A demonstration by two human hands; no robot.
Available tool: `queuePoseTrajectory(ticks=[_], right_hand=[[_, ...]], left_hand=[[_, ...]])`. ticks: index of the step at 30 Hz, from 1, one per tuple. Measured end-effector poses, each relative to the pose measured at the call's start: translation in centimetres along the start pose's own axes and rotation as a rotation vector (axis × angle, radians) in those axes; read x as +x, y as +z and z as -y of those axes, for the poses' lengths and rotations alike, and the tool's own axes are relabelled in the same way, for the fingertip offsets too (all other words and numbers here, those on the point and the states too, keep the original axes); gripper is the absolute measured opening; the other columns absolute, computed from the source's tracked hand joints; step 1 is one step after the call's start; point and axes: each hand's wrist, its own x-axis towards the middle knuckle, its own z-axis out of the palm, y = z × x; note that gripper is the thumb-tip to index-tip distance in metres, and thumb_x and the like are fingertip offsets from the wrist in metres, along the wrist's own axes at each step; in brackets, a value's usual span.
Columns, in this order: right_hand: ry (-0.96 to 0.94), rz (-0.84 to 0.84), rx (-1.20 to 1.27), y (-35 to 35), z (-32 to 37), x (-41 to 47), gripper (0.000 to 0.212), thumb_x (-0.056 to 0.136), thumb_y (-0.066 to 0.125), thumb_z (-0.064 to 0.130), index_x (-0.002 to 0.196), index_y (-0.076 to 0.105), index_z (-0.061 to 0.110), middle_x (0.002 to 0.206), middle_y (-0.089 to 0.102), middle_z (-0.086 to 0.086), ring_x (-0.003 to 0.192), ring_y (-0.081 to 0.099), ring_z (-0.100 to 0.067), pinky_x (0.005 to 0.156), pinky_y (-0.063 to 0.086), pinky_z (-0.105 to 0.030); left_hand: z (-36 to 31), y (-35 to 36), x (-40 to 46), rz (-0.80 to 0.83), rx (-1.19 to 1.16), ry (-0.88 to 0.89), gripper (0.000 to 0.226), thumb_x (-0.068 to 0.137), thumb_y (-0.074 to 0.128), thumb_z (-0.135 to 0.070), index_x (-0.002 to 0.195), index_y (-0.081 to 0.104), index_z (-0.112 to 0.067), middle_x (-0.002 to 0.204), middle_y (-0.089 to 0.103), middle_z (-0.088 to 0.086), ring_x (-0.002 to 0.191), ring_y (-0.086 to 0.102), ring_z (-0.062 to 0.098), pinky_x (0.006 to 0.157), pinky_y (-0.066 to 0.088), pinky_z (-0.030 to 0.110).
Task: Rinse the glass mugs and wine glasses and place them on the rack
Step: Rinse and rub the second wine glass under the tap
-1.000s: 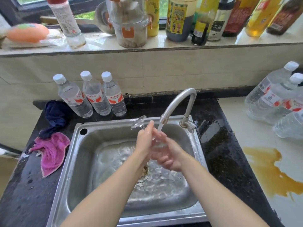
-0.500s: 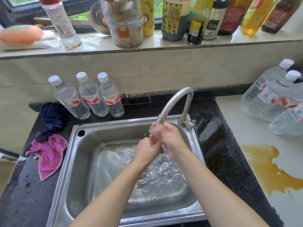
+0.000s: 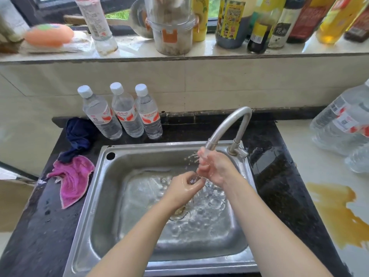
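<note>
A clear wine glass (image 3: pixel 192 179) is held in both hands under the running tap (image 3: pixel 229 124), over the steel sink (image 3: pixel 111 196). My right hand (image 3: pixel 215 168) wraps the upper part of the glass just below the spout, and water splashes off it. My left hand (image 3: pixel 184 185) closes around the lower end, where a bit of glass glints between the fingers. Most of the glass is hidden by my hands. Neither a rack nor any mugs are in view.
Three water bottles (image 3: pixel 123 112) stand behind the sink at the left. A pink cloth (image 3: pixel 72 176) and a dark blue cloth (image 3: pixel 78 134) lie on the black counter. More bottles (image 3: pixel 339 124) and a brown spill (image 3: pixel 335 206) are on the right. Sauce bottles line the windowsill (image 3: pixel 199 54).
The glass went from lying sideways with its foot sticking out left to standing under the spout. My right hand rose to the tap and my left hand dropped below it.
</note>
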Motion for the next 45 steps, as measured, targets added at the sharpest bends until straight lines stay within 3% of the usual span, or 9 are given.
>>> queuePoseTrajectory(ticks=[4,6,12,15,19,23,26,35,45], right_hand=[[-0.066,-0.171,0.39,-0.4,-1.1,0.3,0.023,0.1,0.037,0.012,0.082,0.05,0.009,0.058,0.042,0.0,0.042,0.035,-0.009,0.046,0.035,-0.022],[-0.164,-0.206,0.351,-0.3,-1.2,0.0,0.025,0.102,0.036,0.014,0.085,0.053,0.008,0.062,0.051,-0.002,0.047,0.045,-0.011,0.049,0.039,-0.023],[-0.294,-0.014,-0.167,-2.5,-1.5,-1.3,0.019,0.099,0.045,0.017,0.112,0.058,0.018,0.109,0.069,-0.001,0.1,0.065,-0.012,0.08,0.053,-0.025],[-0.33,-0.286,-0.49,-5.9,-2.4,-1.7,0.019,0.097,0.046,0.011,0.1,0.06,0.023,0.112,0.066,-0.005,0.097,0.063,-0.013,0.079,0.049,-0.025],[-0.504,-0.617,-0.95,-10.6,-2.3,-1.5,0.027,0.093,0.05,0.009,0.119,0.057,0.013,0.123,0.053,-0.007,0.113,0.051,-0.019,0.089,0.036,-0.024],[-0.454,-0.426,-1.318,-12.1,-1.0,1.4,0.044,0.092,0.057,0.017,0.134,0.045,0.011,0.145,0.035,-0.01,0.136,0.031,-0.026,0.106,0.03,-0.035],[-0.419,-0.389,-1.438,-12.2,-0.1,3.1,0.029,0.095,0.05,0.016,0.123,0.052,0.006,0.139,0.043,-0.011,0.128,0.041,-0.028,0.099,0.039,-0.04],[-0.347,-0.435,-1.519,-13.9,3.0,4.6,0.013,0.094,0.044,0.01,0.106,0.047,0.014,0.093,0.059,-0.014,0.076,0.054,-0.026,0.066,0.047,-0.036],[-0.377,-0.529,-1.164,-13.4,1.8,1.5,0.048,0.096,0.044,0.018,0.141,0.033,0.011,0.14,0.038,-0.021,0.125,0.042,-0.034,0.1,0.039,-0.043]], left_hand=[[0.1,0.2,1.3,-0.183,0.483,0.205,0.049,0.092,0.029,-0.049,0.115,0.064,-0.024,0.098,0.066,-0.003,0.09,0.06,0.02,0.078,0.043,0.034],[-0.4,0.7,1.9,-0.181,0.488,0.242,0.049,0.095,0.03,-0.045,0.111,0.064,-0.015,0.097,0.064,0.006,0.092,0.058,0.027,0.076,0.043,0.038],[-0.7,0.5,2.8,-0.172,-0.163,0.08,0.019,0.095,0.053,-0.025,0.095,0.07,-0.015,0.087,0.069,-0.003,0.079,0.062,0.014,0.07,0.046,0.028],[-1.3,0.4,2.5,-0.102,-0.468,-0.035,0.016,0.093,0.059,-0.024,0.094,0.071,-0.014,0.081,0.067,-0.005,0.072,0.056,0.011,0.063,0.043,0.023],[-1.2,0.8,1.8,-0.02,-0.477,0.02,0.015,0.093,0.06,-0.02,0.097,0.073,-0.013,0.093,0.072,-0.004,0.079,0.063,0.002,0.07,0.047,0.015],[-0.8,1.1,1.3,-0.066,-0.488,0.017,0.014,0.092,0.06,-0.014,0.097,0.073,-0.012,0.094,0.072,-0.003,0.078,0.063,-0.006,0.068,0.045,0.008],[-0.9,1.0,1.3,-0.095,-0.496,-0.002,0.014,0.092,0.059,-0.013,0.097,0.072,-0.011,0.095,0.072,-0.002,0.077,0.063,-0.007,0.065,0.045,0.008],[-1.7,1.0,1.5,-0.138,-0.527,-0.035,0.015,0.092,0.059,-0.013,0.098,0.072,-0.009,0.092,0.071,-0.004,0.076,0.064,-0.006,0.065,0.047,0.01],[-2.3,-0.1,-1.3,-0.205,-0.5,-0.063,0.015,0.093,0.058,-0.017,0.097,0.072,-0.012,0.094,0.072,-0.003,0.084,0.066,0.005,0.077,0.052,0.028]])
